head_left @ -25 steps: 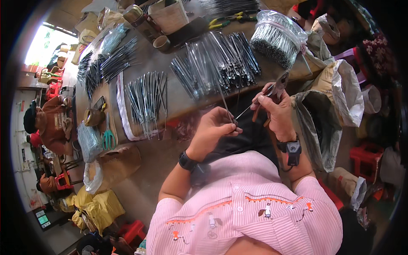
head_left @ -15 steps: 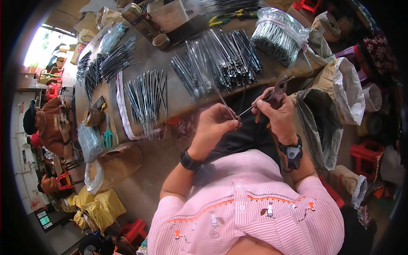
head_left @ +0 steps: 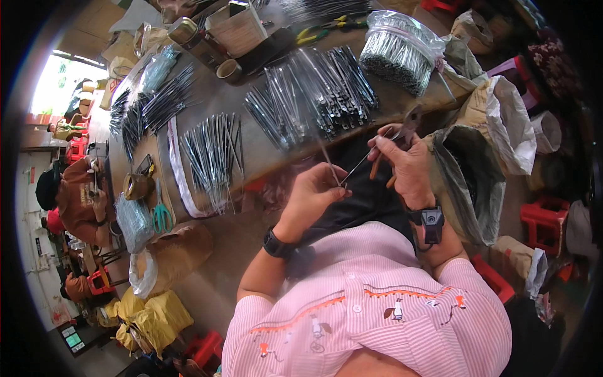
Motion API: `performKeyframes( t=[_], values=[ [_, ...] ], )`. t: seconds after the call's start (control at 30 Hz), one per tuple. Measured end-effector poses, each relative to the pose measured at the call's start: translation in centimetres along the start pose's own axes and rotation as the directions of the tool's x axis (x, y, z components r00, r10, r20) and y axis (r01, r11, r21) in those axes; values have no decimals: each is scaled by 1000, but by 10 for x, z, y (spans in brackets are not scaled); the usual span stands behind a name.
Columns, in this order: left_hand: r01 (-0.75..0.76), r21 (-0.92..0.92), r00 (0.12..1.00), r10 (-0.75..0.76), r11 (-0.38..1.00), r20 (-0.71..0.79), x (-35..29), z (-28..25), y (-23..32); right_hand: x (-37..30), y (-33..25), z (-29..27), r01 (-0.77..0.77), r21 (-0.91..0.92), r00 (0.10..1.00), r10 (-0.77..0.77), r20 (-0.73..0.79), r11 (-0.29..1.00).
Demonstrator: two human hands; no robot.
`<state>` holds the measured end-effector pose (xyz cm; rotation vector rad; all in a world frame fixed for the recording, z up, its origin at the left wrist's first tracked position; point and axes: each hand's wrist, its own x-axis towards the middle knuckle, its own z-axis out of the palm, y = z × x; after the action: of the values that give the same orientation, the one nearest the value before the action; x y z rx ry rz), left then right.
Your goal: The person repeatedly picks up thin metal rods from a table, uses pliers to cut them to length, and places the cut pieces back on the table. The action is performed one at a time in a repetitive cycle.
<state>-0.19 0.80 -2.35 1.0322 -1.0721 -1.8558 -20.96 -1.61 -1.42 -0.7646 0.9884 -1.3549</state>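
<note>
Over my lap, my left hand (head_left: pixel 316 193) pinches a thin pale strip (head_left: pixel 328 157) that slants up toward the table edge. A slim metal rod (head_left: pixel 359 166) runs from those fingertips up to my right hand (head_left: pixel 405 164), whose thumb and fingers hold its other end. The same right hand is wrapped round a pair of pliers (head_left: pixel 412 120), with the jaws pointing up past the knuckles and the orange handles hanging below the fingers. Beyond my hands, a spread of long metal strips (head_left: pixel 342 88) and a smaller bunch (head_left: pixel 213 154) lie on the table (head_left: pixel 251 179).
A plastic-wrapped bundle of rods (head_left: pixel 402 60) stands at the table's far right. Green-and-yellow pliers (head_left: pixel 314 34) and a brown cup (head_left: pixel 229 70) lie farther back. Scissors (head_left: pixel 162 217) are at left. Open sacks (head_left: pixel 468 182) stand right of me. Another person (head_left: pixel 81 195) sits far left.
In my right hand the pliers have turned, so the jaws point farther up and the orange handles show more. Both hands still hold the rod; the view has shifted slightly.
</note>
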Motion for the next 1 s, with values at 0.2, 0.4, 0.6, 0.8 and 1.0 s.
performKeyframes(
  t=[0.2,0.4,0.6,0.8,1.0],
  values=[
    [170,94,971,-183,981,152,2,7,6,-5,3,-15,-277,5,957,276,94,961],
    [119,-19,977,-113,993,182,1,16,11,1,9,-19,-328,15,939,325,110,944],
    [349,-436,936,-289,829,200,3,17,17,-4,13,-13,-243,-56,958,248,144,968],
    [397,-436,914,-391,808,110,11,18,-1,-7,15,-15,-242,-122,956,258,142,963],
    [433,-499,897,-414,751,155,12,16,-6,9,18,-23,-182,209,983,185,2,961]
  ],
)
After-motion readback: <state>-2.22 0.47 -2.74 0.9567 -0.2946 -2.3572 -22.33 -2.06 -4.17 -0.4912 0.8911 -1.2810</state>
